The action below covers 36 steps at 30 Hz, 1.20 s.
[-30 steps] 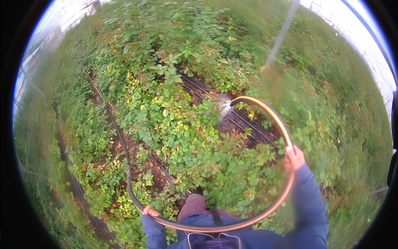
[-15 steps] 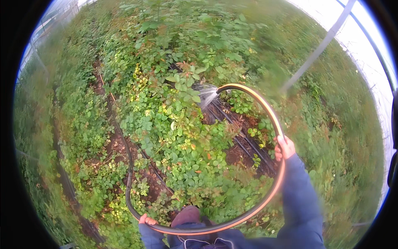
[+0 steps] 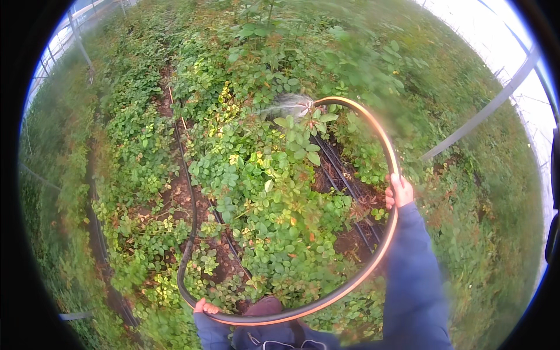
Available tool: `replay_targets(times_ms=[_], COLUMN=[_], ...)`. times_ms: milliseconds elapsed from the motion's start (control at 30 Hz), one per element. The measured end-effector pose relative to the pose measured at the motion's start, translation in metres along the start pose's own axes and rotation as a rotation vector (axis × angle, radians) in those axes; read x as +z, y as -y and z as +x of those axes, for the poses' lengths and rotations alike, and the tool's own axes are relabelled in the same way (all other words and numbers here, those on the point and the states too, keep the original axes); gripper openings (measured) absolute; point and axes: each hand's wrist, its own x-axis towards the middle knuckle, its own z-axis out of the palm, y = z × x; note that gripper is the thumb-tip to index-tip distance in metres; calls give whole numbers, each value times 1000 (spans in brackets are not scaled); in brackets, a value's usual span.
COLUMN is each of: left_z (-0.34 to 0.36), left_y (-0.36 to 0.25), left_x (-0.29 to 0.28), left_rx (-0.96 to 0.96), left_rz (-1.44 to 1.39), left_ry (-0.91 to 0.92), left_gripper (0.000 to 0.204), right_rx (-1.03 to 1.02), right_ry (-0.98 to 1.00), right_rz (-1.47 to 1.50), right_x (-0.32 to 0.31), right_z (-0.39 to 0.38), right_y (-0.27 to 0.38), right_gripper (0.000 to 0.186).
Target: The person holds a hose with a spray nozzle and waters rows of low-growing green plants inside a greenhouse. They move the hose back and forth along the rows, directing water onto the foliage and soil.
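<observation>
A black garden hose [image 3: 326, 301] with an orange stripe bends in a wide loop in front of me. My right hand [image 3: 399, 191] is closed round it on the right side of the loop, with the arm stretched forward. Low at the left, my left hand [image 3: 205, 307] grips the same hose near my waist. Water [image 3: 294, 106] sprays in a fan from the hose's far end, mostly leftward over the leafy plants [image 3: 256, 169]. Some leaves stand in front of part of the spray.
Thin black drip pipes [image 3: 338, 169] run along the soil between the plants. The hose trails away up a soil strip [image 3: 175, 198] on the left. A slanting grey post [image 3: 484, 119] rises at the right, before a pale translucent greenhouse wall [image 3: 466, 35].
My right hand and the hose's far end have moved slightly farther forward. The spray now fans leftward instead of down. The view has shifted, so plants and post sit farther right.
</observation>
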Motion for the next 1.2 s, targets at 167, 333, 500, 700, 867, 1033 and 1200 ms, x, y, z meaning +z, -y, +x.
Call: replay_targets(times_ms=[167, 333, 500, 700, 867, 1033, 1200], left_z=[-3, -8, -17, -36, -69, -110, -163], left_y=[8, 21, 34, 48, 69, 86, 105], left_x=[8, -4, -23, -44, -62, -81, -91], left_rx=[-12, -101, -142, -120, -107, -128, -70], left_rz=[1, 79, 161, 298, 372, 432, 514], left_ry=[-24, 52, 78, 149, 165, 263, 295], left_gripper=[34, 34, 32, 32, 30, 29, 28], right_rx=[-22, 28, 87, 115, 126, 125, 171], right_ry=[-25, -46, -99, -221, -275, -302, -376], right_rz=[-41, -90, -81, -95, -76, -69, -53], right_x=[-19, -59, -119, -181, -228, -272, -306], right_z=[-10, -72, -149, -252, -328, -402, -466], right_y=[1, 12, -3, -26, -49, -72, -97], right_gripper=[30, 28, 29, 32, 36, 43, 40])
